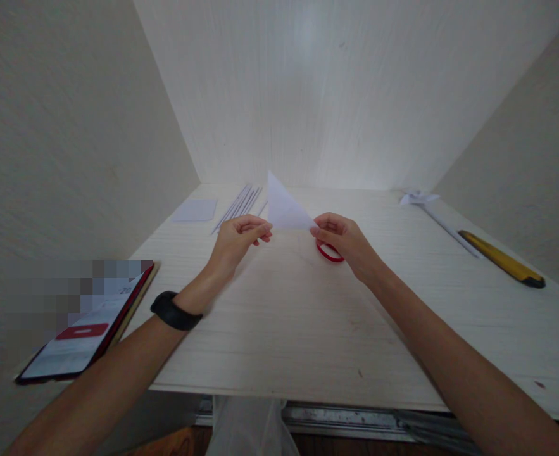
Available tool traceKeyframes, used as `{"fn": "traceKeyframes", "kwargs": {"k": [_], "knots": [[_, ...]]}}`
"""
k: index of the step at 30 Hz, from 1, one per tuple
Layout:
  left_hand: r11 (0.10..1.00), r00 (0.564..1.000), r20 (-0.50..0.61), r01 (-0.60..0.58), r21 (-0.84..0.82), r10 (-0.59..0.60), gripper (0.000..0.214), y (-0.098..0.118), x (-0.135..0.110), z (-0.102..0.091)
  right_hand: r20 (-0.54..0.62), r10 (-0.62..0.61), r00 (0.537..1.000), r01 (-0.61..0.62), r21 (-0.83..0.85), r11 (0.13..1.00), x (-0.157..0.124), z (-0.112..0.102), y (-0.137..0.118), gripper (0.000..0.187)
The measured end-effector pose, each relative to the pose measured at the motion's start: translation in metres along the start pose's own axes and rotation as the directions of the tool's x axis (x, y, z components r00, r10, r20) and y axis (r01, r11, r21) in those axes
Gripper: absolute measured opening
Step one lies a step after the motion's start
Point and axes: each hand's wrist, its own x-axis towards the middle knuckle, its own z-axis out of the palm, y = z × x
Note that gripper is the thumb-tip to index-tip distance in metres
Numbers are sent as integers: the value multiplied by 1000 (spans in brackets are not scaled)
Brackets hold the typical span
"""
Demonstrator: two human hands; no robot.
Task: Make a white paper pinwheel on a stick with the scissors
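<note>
Between my two hands a white paper triangle point(286, 208) is held up above the table, one point upward. My left hand point(245, 234) pinches its lower left corner between thumb and fingers. The lower right corner is in the pinch of my right hand point(339, 233). Just below and behind my right hand lies a red ring-shaped thing point(330, 254), partly covered by the fingers; its kind I cannot make out. Several thin white paper sticks point(241, 204) lie beyond my left hand. A flat stack or sheet of white paper point(194, 210) rests to their left.
At the far right are a paper pinwheel point(419, 197) on a white stick point(450, 229) and a yellow utility knife point(500, 258). A phone or tablet-like panel point(89, 335) stands at the left edge. Walls enclose the white table point(298, 342) at the back and sides.
</note>
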Motion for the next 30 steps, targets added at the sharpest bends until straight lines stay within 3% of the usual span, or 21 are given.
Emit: {"fn": "traceKeyframes", "kwargs": {"k": [4,8,14,17,21,27,30], "knots": [[997,996,52,70,-19,-68,21,-2,1,0,-33,-75,997,73,-54,996,2,-1,3,27],[984,981,81,177,-28,-174,23,-6,1,0,-83,-217,973,188,-268,945,-2,2,-1,17],[953,931,220,304,-17,-293,27,-6,0,0,-22,-567,823,421,-647,636,-12,5,-5,8],[928,892,276,374,1,-359,32,-6,-1,-1,37,-648,761,475,-712,517,-12,3,-1,8],[909,849,386,412,-60,-359,31,-5,-2,-1,133,-695,706,516,-770,377,-10,1,4,9],[847,879,376,421,-324,-293,26,-3,-3,0,316,-709,630,556,-821,129,-12,1,2,16],[844,898,320,407,-350,-301,22,-3,-3,1,362,-717,595,578,-813,69,-12,1,1,19]]}}
